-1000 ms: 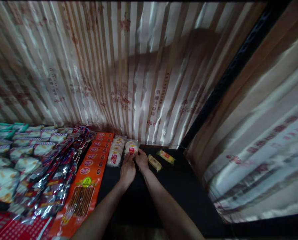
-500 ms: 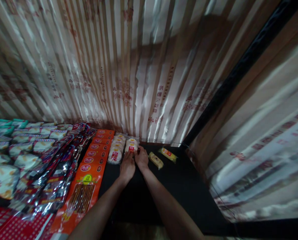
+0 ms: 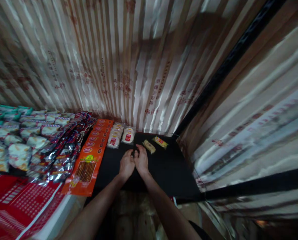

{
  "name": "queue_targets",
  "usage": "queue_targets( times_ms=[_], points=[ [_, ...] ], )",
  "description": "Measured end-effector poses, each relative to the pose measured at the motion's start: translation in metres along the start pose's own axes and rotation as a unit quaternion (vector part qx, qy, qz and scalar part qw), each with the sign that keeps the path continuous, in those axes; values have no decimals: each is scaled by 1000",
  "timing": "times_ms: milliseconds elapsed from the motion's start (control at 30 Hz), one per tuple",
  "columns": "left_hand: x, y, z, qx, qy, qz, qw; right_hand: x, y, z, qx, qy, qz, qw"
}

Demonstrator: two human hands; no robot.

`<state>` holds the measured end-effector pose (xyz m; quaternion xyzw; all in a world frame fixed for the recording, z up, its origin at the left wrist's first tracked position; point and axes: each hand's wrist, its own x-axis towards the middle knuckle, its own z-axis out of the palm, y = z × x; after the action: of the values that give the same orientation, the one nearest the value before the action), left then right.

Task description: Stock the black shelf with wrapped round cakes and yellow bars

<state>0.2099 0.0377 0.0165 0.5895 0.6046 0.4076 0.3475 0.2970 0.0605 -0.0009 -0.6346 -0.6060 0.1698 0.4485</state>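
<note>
near the center of my remote feed, a left hand (image 3: 127, 164) and a right hand (image 3: 141, 160) sit side by side over a black tabletop (image 3: 171, 173), fingers loosely curved and thumbs turned inward; i cannot tell whether the thumbs touch. just beyond the fingertips, a clear packet of white round cakes (image 3: 128, 135) with a red label lies near the tabletop's back edge, beside an overlapping row of similar cake packets (image 3: 114, 136) to its left. near the right hand lie a beige wrapped roll (image 3: 149, 146) and, farther right, a yellow wrapped roll (image 3: 160, 142). left of center i see overlapping orange snack bags (image 3: 85, 171), the front one showing brown sticks, then dark shiny packets (image 3: 64, 153) and pale snack bags (image 3: 19, 156). a printed, pleated curtain (image 3: 89, 76) fills the top of the frame; a dark pole (image 3: 226, 83) slants through the upper right.
</note>
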Motion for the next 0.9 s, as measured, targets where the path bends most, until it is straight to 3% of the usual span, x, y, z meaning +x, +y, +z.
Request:
queue_targets(
  times_ms=[200,300,433,533,633,767,900],
  points=[
    [-93,-3,-4,-25,8,53,998,-72,-14,-38,65,-10,1,998],
    [-136,-16,-12,-11,7,26,1000,-115,-11,-54,59,-22,2,998],
    [-172,-49,-11,2,-15,-29,999,-169,10,-61,-6,-146,-12,989],
    [-177,-73,-3,73,-11,-60,996,-192,25,-56,-40,-179,-31,983],
    [-165,-86,3,140,-30,-64,988,-197,29,-49,-65,-193,-61,977],
    [-139,-89,2,258,-77,-76,960,-185,22,-42,-125,-236,-64,962],
    [-122,-84,1,299,-120,-116,939,-177,23,-32,-206,-256,-54,943]
  ],
)
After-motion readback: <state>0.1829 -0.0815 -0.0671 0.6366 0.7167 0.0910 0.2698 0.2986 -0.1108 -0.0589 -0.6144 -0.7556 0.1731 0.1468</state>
